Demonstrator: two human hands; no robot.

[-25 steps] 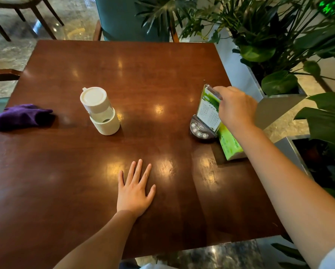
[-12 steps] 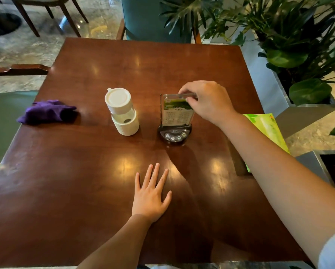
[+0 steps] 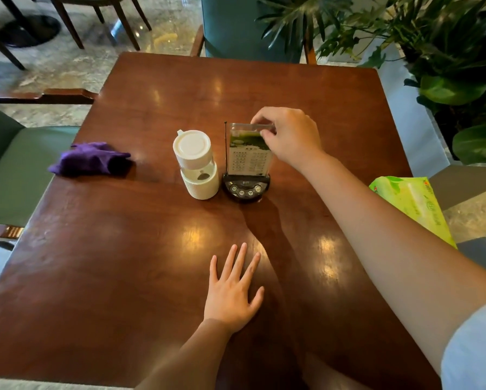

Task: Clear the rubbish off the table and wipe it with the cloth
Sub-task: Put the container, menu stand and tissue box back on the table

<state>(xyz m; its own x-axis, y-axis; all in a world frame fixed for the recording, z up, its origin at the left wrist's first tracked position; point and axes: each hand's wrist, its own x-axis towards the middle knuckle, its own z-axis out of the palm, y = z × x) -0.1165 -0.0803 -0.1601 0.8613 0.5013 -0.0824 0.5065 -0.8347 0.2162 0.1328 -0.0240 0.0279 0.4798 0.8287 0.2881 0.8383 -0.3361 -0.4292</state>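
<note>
Two hands were in view over the table (image 3: 306,88). Right hand (image 3: 291,136) pinched the top edge of the menu stand (image 3: 248,159), thumb and fingers closed narrowly on the clear panel; the stand's black base sat on the wood, just beside the white cup (image 3: 196,164). Left hand (image 3: 232,294) lay flat on the near part of the table, fingers straight and spread, holding nothing.

Cloth (image 3: 91,159), purple and bunched, lay at the left edge, well apart from both hands. Green tissue pack (image 3: 410,204) sat at the right edge, partly hidden behind the right forearm.

Judgement: the step in hand looked like grouping the table's items to free the surface for wiping. To do it well, the stand wanted setting down upright without knocking the cup, which stood very close. A pinch at the top gives little control of the base, so a slow, level placement seemed wise. Cup contents: could not tell.
</note>
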